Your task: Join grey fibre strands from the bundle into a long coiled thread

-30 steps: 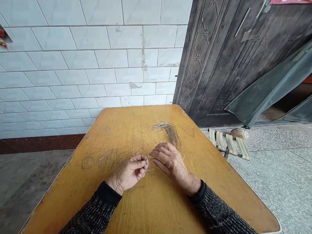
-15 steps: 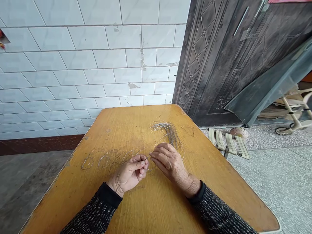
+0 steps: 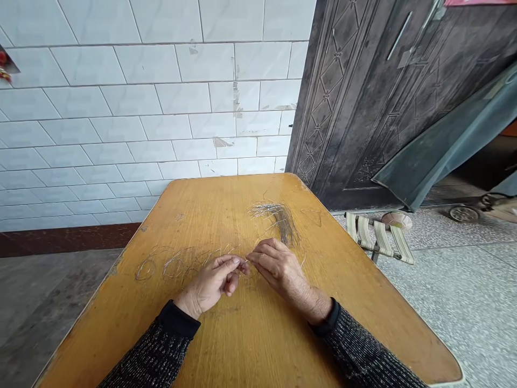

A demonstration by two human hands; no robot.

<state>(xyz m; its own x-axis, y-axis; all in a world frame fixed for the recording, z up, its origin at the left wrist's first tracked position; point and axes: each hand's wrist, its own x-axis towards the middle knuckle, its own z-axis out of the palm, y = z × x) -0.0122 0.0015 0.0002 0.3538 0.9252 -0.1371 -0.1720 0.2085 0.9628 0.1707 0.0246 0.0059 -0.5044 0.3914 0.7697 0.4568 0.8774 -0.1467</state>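
Observation:
My left hand (image 3: 216, 280) and my right hand (image 3: 279, 269) meet fingertip to fingertip above the middle of the wooden table (image 3: 258, 345). Both are pinched on a thin wire (image 3: 247, 261), of which only a short piece shows between them. Left of my left hand lie several loosely coiled wires (image 3: 173, 267), partly covered by that hand. Just beyond my right hand rests a bundle of thin grey wires (image 3: 285, 218), curved, with loose ends spreading out. A lone bent wire (image 3: 314, 215) lies to the right of the bundle.
A white tiled wall (image 3: 161, 129) stands behind the table, with a dark patterned door (image 3: 347, 118) to the right. Beside the table's right edge are a striped folding stool (image 3: 382, 237) and a ball (image 3: 397, 220). A grey-green curtain (image 3: 440, 151) hangs slanted there.
My left hand has turned palm-down and its fingers have shifted on the wire; my right hand has barely moved. At the far right, the wheeled pale-framed item has moved.

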